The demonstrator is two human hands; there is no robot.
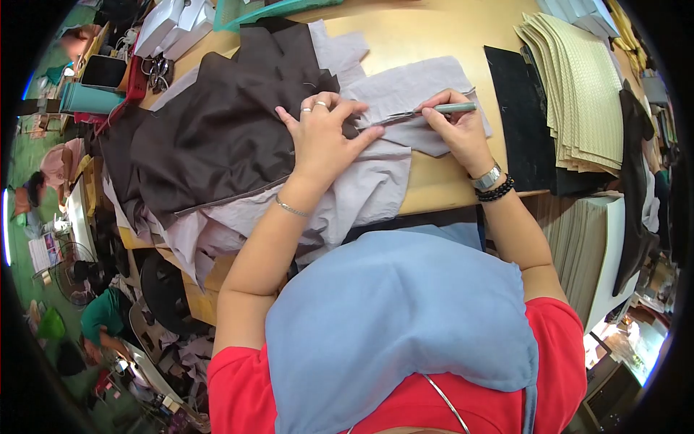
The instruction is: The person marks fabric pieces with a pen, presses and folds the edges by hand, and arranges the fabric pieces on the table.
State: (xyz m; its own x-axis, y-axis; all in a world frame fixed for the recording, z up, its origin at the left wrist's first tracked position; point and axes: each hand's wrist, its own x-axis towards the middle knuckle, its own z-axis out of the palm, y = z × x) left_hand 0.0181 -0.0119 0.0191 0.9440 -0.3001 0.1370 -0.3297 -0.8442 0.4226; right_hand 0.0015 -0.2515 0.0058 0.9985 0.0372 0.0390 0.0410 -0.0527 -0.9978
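Note:
Dark brown fabric (pixel 224 119) lies over light grey-lilac fabric (pixel 372 181) on a wooden table (pixel 434 36). My left hand (pixel 322 134) rests on the right edge of the dark fabric, its fingers spread and pressing down. In my right hand (pixel 459 126) is a slim tool with a grey-green handle (pixel 457 108), pinched between thumb and fingers. Its thin metal end points left, over a light fabric piece (pixel 419 79), towards my left fingertips. Whether the metal touches the cloth is too small to tell.
Stacked cream textured sheets (pixel 578 87) stand right of a black sheet (pixel 510 108). A green tray (pixel 267 11) and white boxes (pixel 170 25) are at the back, with scissors (pixel 157 71) at the left. A person in green (pixel 105 318) works at lower left.

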